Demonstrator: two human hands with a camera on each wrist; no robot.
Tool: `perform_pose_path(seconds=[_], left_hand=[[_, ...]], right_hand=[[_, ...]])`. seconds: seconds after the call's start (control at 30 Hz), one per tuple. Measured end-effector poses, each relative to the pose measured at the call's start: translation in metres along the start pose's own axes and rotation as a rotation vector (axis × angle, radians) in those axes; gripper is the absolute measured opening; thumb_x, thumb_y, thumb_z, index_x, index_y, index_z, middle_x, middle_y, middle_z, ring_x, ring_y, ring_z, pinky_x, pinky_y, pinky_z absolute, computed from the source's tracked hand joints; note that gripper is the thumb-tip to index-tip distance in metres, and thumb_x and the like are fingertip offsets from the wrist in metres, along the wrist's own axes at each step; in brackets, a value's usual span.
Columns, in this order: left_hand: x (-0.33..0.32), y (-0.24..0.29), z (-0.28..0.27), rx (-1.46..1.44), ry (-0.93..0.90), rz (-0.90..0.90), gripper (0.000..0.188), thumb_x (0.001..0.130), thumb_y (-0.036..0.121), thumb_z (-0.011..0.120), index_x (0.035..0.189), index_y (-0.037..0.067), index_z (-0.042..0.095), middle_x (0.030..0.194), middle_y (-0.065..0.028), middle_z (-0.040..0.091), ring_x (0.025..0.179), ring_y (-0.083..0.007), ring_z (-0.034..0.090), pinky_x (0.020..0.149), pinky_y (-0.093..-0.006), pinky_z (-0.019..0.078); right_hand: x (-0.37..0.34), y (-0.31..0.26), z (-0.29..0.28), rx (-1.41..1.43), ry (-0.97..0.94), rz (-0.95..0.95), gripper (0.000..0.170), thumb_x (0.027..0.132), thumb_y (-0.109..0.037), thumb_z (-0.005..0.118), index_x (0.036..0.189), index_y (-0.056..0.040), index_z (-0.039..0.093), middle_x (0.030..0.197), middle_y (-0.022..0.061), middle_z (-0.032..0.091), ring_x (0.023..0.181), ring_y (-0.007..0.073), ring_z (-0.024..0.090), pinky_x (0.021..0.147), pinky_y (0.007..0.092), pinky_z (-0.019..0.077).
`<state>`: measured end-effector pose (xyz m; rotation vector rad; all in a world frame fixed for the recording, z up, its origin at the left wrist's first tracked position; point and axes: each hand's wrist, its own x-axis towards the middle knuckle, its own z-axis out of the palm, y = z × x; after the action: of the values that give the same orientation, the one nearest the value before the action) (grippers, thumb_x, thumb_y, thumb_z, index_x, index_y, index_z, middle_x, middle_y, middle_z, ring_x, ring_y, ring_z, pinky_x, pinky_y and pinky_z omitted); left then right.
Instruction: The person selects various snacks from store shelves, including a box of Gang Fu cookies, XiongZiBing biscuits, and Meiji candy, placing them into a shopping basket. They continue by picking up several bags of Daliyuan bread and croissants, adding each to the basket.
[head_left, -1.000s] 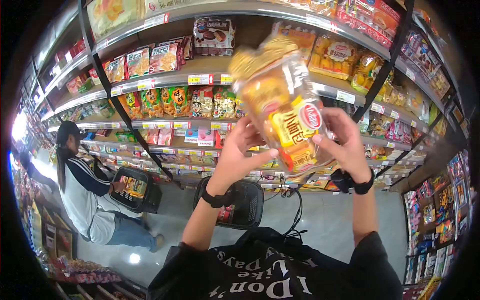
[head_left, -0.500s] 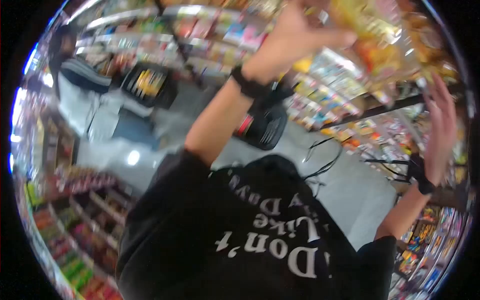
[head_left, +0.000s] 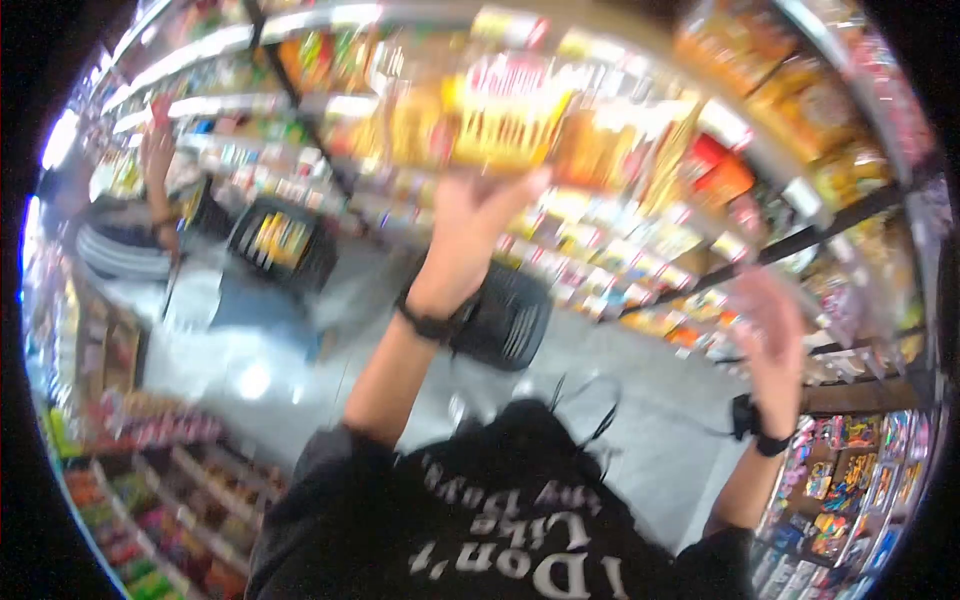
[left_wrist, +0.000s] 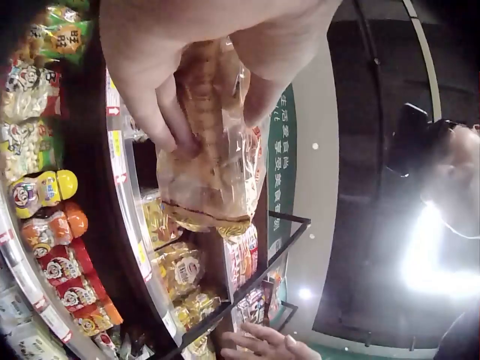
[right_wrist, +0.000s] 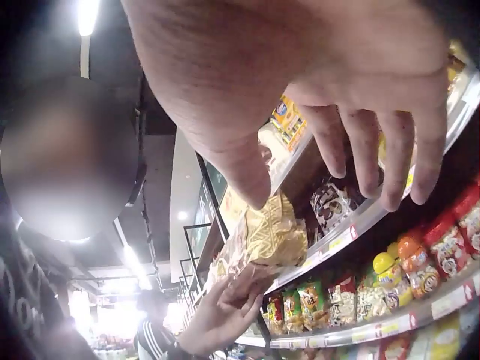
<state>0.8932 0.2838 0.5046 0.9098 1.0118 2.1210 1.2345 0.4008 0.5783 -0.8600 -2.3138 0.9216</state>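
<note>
My left hand pinches a clear bag of packaged bread, held up in front of the shelves and blurred in the head view. In the left wrist view, thumb and fingers grip either side of the bread bag, where sliced-looking brown bread shows through the plastic. The bag's gold, crimped end faces the right wrist camera. Apart from the bag, my right hand is raised at the right, its fingers extended and holding nothing.
Snack shelves stretch across the front, with price tags along their edges. A black shopping basket stands on the floor below my left arm. At the left, another person stands by a second basket with yellow packs in it.
Both hands were on the bread bag; my right hand has let go and moved off to the right. The left hand keeps the bag, now turned sideways. The head view has swung.
</note>
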Motion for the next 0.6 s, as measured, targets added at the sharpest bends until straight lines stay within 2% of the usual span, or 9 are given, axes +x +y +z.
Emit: perform_pose_path(seconds=[0.03,0.1,0.13,0.2,0.3,0.43,0.47,0.53,0.6], left_hand=[[0.005,0.001,0.008,0.119,-0.001,0.006,0.032,0.089,0.009,0.073,0.117,-0.003,0.066,0.111,-0.0045,0.069,0.098,-0.0109,0.063,0.086,-0.0287,0.0509],[0.009,0.009,0.039,-0.097,-0.029,-0.001,0.034,0.086,-0.001,0.072,0.119,-0.005,0.063,0.114,-0.0084,0.069,0.102,-0.0141,0.064,0.09,-0.0314,0.052],[0.013,0.001,0.04,-0.019,-0.071,-0.081,0.036,0.084,-0.004,0.072,0.12,-0.005,0.063,0.116,-0.0096,0.068,0.104,-0.0141,0.065,0.092,-0.0308,0.0518],[0.022,-0.004,0.064,-0.004,-0.141,-0.017,0.044,0.085,-0.003,0.071,0.127,-0.002,0.056,0.118,-0.008,0.067,0.105,-0.0161,0.065,0.092,-0.0327,0.0528],[0.037,-0.006,0.105,-0.046,-0.173,-0.081,0.036,0.086,-0.001,0.073,0.12,-0.003,0.063,0.116,-0.007,0.068,0.102,-0.013,0.065,0.091,-0.0295,0.0521],[0.065,-0.032,0.153,-0.134,-0.229,-0.048,0.036,0.088,0.001,0.072,0.122,-0.003,0.06,0.116,-0.0074,0.068,0.104,-0.0125,0.064,0.092,-0.029,0.0521],[0.071,-0.036,0.162,-0.147,-0.221,-0.049,0.037,0.088,0.001,0.072,0.123,-0.002,0.06,0.116,-0.0076,0.068,0.104,-0.0127,0.064,0.091,-0.0292,0.0523],[0.084,-0.042,0.177,-0.179,-0.222,-0.038,0.037,0.089,0.002,0.072,0.123,-0.002,0.059,0.115,-0.0079,0.068,0.103,-0.0131,0.064,0.091,-0.0297,0.0527],[0.095,-0.051,0.182,-0.153,-0.2,-0.055,0.036,0.089,0.002,0.071,0.123,-0.002,0.058,0.115,-0.0084,0.067,0.103,-0.0139,0.065,0.092,-0.0309,0.0532]], right_hand=[[0.004,-0.005,-0.003,-0.02,0.003,-0.063,0.065,0.085,-0.014,0.073,0.143,0.0001,0.045,0.142,0.0144,0.054,0.129,0.0249,0.054,0.108,0.0401,0.0413],[0.019,-0.016,-0.007,0.018,0.032,-0.13,0.07,0.081,-0.011,0.077,0.143,0.0,0.045,0.143,0.0143,0.053,0.128,0.0245,0.054,0.107,0.0399,0.042],[0.022,-0.019,-0.008,0.091,0.055,-0.13,0.072,0.08,-0.009,0.077,0.143,0.0001,0.044,0.143,0.0148,0.053,0.128,0.0249,0.054,0.107,0.0398,0.0422],[0.042,-0.015,-0.012,0.148,0.1,-0.18,0.076,0.081,-0.007,0.077,0.147,-0.0001,0.039,0.146,0.0168,0.049,0.128,0.0259,0.053,0.106,0.0402,0.0425],[0.064,-0.001,-0.023,0.219,0.156,-0.212,0.08,0.084,-0.01,0.075,0.15,0.0015,0.032,0.149,0.0172,0.044,0.13,0.0252,0.049,0.107,0.0396,0.0406],[0.106,0.026,-0.035,0.402,0.269,-0.254,0.078,0.089,-0.012,0.071,0.15,0.0056,0.027,0.143,0.0171,0.046,0.13,0.0254,0.047,0.11,0.0375,0.0369],[0.119,0.032,-0.037,0.442,0.307,-0.284,0.074,0.092,-0.01,0.069,0.15,0.0042,0.026,0.136,0.0167,0.051,0.125,0.0227,0.052,0.107,0.0363,0.0409],[0.135,0.033,-0.046,0.502,0.309,-0.19,0.067,0.093,-0.008,0.067,0.148,0.0028,0.029,0.129,0.0154,0.056,0.117,0.0193,0.057,0.099,0.0331,0.0465],[0.149,0.043,-0.052,0.508,0.292,-0.198,0.065,0.093,-0.007,0.068,0.146,0.0022,0.031,0.125,0.0148,0.059,0.112,0.0176,0.059,0.095,0.0313,0.0488]])
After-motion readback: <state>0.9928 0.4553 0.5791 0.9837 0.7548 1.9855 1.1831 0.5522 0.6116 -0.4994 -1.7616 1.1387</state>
